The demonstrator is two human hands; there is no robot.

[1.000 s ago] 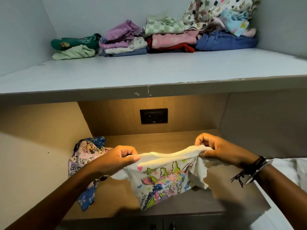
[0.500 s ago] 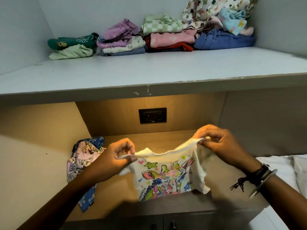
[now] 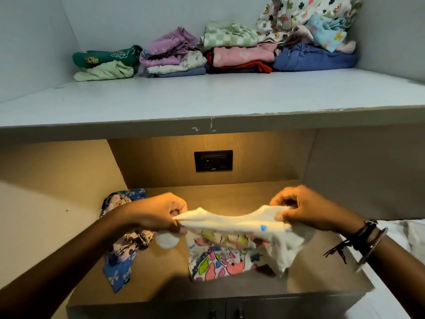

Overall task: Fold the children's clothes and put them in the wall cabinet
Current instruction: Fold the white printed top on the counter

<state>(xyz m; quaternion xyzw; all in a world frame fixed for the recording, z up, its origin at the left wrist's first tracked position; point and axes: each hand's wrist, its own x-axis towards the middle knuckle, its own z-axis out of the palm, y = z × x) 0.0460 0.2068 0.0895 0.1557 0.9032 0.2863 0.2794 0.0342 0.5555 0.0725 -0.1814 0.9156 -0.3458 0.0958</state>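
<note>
A small white T-shirt (image 3: 230, 229) with a bright cartoon print hangs between my hands above the lit wooden counter (image 3: 230, 194). My left hand (image 3: 156, 214) pinches its left shoulder; my right hand (image 3: 308, 209) pinches the right shoulder. The top part droops forward over the print, and a sleeve hangs at the right. A blue and pink printed garment (image 3: 122, 247) lies crumpled on the counter's left, partly behind my left arm. Folded clothes (image 3: 230, 54) are stacked in several piles at the back of the grey cabinet shelf (image 3: 207, 100) above.
A black wall socket (image 3: 213, 161) sits in the wooden back panel under the shelf. A loose heap of patterned clothes (image 3: 305, 17) fills the shelf's back right corner. White bedding (image 3: 409, 236) shows at the right edge. Cupboard door handles (image 3: 226, 314) appear below the counter.
Both hands have dropped lower and tipped the shirt's top edge forward, so the neckline now folds over the print. The lower hem has sunk closer to the counter.
</note>
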